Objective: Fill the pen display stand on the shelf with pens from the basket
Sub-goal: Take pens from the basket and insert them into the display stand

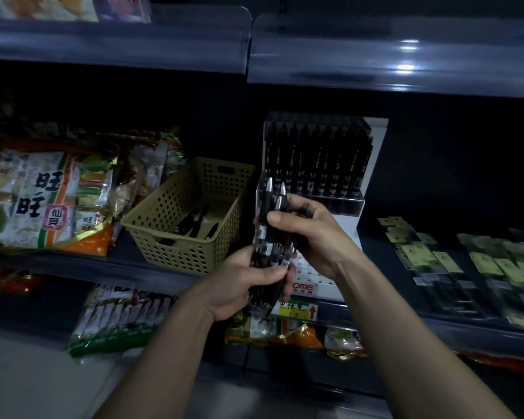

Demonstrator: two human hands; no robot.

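While left hand [242, 285] and right hand [310, 234] are gripping the pens [265, 237],
Fingers [270, 272] are curling round them; loosening is risking a spill before the stand [315, 164].

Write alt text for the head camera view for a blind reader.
The left hand and right hand grip a bundle of black pens before the pen display stand, its back row full. Left of it, a tan basket holds a few more pens.
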